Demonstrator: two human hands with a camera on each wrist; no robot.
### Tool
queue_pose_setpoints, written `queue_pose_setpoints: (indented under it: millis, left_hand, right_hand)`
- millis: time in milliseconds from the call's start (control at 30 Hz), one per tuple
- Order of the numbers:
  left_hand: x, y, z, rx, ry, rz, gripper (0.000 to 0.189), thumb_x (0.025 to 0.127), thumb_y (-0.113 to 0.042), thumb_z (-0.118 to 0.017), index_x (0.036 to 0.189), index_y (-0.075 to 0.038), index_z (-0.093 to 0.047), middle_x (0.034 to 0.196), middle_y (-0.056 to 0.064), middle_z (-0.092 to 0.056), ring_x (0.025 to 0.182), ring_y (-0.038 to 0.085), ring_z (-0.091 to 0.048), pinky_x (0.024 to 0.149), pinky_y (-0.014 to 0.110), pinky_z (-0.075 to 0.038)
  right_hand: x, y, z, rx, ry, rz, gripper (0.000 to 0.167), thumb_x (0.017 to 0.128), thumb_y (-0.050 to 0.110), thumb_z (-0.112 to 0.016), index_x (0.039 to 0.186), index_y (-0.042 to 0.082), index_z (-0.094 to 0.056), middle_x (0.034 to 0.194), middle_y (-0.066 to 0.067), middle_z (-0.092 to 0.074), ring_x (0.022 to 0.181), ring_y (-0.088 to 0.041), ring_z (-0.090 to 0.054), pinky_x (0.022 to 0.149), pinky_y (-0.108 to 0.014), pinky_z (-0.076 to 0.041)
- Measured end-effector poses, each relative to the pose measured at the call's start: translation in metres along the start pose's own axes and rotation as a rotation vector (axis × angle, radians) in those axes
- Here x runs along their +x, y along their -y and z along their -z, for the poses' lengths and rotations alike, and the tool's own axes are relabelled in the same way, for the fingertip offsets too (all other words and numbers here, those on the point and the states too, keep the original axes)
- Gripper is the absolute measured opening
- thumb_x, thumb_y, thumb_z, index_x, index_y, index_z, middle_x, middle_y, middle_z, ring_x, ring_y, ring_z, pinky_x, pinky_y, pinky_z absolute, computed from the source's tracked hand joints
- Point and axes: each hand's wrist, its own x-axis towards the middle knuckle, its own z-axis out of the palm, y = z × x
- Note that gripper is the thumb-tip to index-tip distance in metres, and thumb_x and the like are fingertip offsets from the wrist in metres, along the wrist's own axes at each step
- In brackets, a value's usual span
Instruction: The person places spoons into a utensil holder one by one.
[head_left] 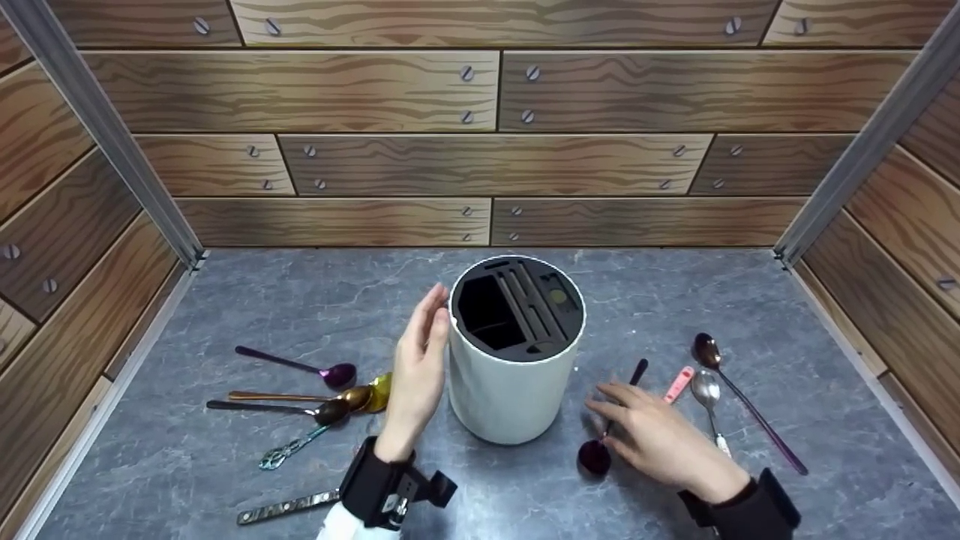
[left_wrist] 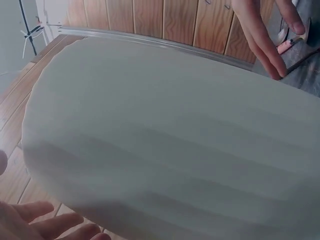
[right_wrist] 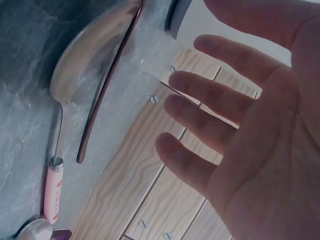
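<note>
My left hand (head_left: 418,379) has straight fingers upright along the left side of a white cylindrical holder (head_left: 506,401). The holder's black slotted insert (head_left: 480,274) fills its top. In the left wrist view, the fingers (left_wrist: 57,225) show at the holder's edge. My right hand (head_left: 660,439) spreads palm down, fingers relaxed and holding nothing, over a dark purple spoon (head_left: 594,457). That spoon's thin handle (right_wrist: 107,82) shows in the right wrist view, apart from the fingertips. Beside it lies a pink-handled utensil (right_wrist: 53,192) with a broad pale head, mostly hidden by the hand in the head view.
At right lie a silver spoon (head_left: 706,388) and a long dark-red spoon (head_left: 750,405). On the left are a purple spoon (head_left: 339,375), a gold-brown spoon (head_left: 285,397), a black spoon (head_left: 262,406), a teal ornate handle (head_left: 281,454) and a patterned handle (head_left: 289,507). Wood-patterned walls (head_left: 375,165) enclose the table.
</note>
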Motion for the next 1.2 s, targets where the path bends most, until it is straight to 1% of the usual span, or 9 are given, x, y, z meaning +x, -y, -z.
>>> queue_pose_setpoints:
  millis: [133, 233, 400, 533, 767, 933, 1033, 1200]
  left_hand:
    - [-0.001, -0.001, -0.002, 0.014, 0.029, 0.018, 0.048, 0.112, -0.018, -0.049, 0.156, 0.000, -0.046, 0.162, 0.021, -0.050, 0.151, 0.035, -0.049, 0.127, 0.049, -0.041]
    - [-0.002, 0.000, -0.002, 0.020, 0.037, 0.018, 0.047, 0.112, -0.018, -0.050, 0.155, -0.001, -0.047, 0.161, 0.020, -0.051, 0.149, 0.035, -0.051, 0.125, 0.051, -0.045]
    - [-0.003, 0.005, -0.002, 0.024, 0.039, 0.020, 0.046, 0.112, -0.019, -0.050, 0.155, -0.001, -0.049, 0.160, 0.019, -0.053, 0.149, 0.034, -0.052, 0.123, 0.051, -0.046]
    - [-0.002, 0.006, -0.002, 0.033, 0.043, 0.024, 0.046, 0.112, -0.020, -0.050, 0.155, -0.002, -0.049, 0.160, 0.018, -0.053, 0.150, 0.034, -0.051, 0.125, 0.051, -0.044]
    - [-0.001, 0.008, -0.003, 0.069, 0.030, 0.038, 0.046, 0.111, -0.023, -0.052, 0.154, -0.005, -0.051, 0.159, 0.015, -0.055, 0.148, 0.032, -0.053, 0.125, 0.050, -0.045]
    - [-0.001, 0.009, -0.003, 0.067, 0.033, 0.027, 0.046, 0.112, -0.023, -0.052, 0.154, -0.006, -0.052, 0.158, 0.015, -0.056, 0.148, 0.032, -0.054, 0.125, 0.050, -0.045]
    - [-0.001, 0.010, -0.002, 0.066, 0.043, 0.016, 0.045, 0.112, -0.023, -0.052, 0.154, -0.006, -0.052, 0.158, 0.015, -0.056, 0.148, 0.032, -0.054, 0.124, 0.049, -0.045]
    - [0.000, 0.009, -0.001, 0.072, 0.055, 0.011, 0.046, 0.112, -0.023, -0.052, 0.154, -0.005, -0.051, 0.158, 0.016, -0.056, 0.148, 0.032, -0.053, 0.125, 0.050, -0.045]
  right_hand:
    - [0.001, 0.000, -0.005, -0.020, 0.011, 0.024, 0.048, 0.083, 0.008, -0.080, 0.131, 0.006, -0.072, 0.139, -0.023, -0.067, 0.125, -0.044, -0.066, 0.105, -0.062, -0.055]
    - [0.001, -0.001, -0.009, -0.031, 0.000, 0.039, 0.043, 0.082, 0.003, -0.079, 0.125, 0.006, -0.075, 0.130, -0.019, -0.071, 0.116, -0.040, -0.069, 0.100, -0.058, -0.058]
    - [0.002, -0.003, -0.017, -0.054, -0.057, 0.087, 0.036, 0.080, 0.000, -0.078, 0.115, 0.010, -0.079, 0.109, -0.009, -0.074, 0.099, -0.029, -0.071, 0.088, -0.049, -0.061]
    - [0.004, -0.001, -0.022, -0.087, -0.111, 0.122, 0.033, 0.075, -0.003, -0.080, 0.105, 0.012, -0.079, 0.098, -0.003, -0.072, 0.089, -0.025, -0.069, 0.080, -0.044, -0.060]
    - [0.008, 0.003, -0.025, -0.139, -0.182, 0.114, 0.027, 0.070, -0.004, -0.082, 0.086, 0.018, -0.079, 0.085, 0.003, -0.068, 0.080, -0.019, -0.065, 0.072, -0.039, -0.056]
    - [0.011, 0.004, -0.029, -0.161, -0.235, 0.134, 0.027, 0.068, -0.005, -0.080, 0.073, 0.022, -0.073, 0.076, 0.007, -0.064, 0.074, -0.016, -0.063, 0.069, -0.037, -0.053]
    - [0.012, 0.003, -0.031, -0.179, -0.263, 0.146, 0.028, 0.070, -0.004, -0.079, 0.071, 0.022, -0.071, 0.075, 0.008, -0.063, 0.073, -0.016, -0.063, 0.068, -0.037, -0.052]
    - [0.013, 0.000, -0.035, -0.227, -0.286, 0.154, 0.025, 0.073, 0.000, -0.081, 0.076, 0.022, -0.070, 0.077, 0.007, -0.064, 0.075, -0.016, -0.065, 0.067, -0.036, -0.052]
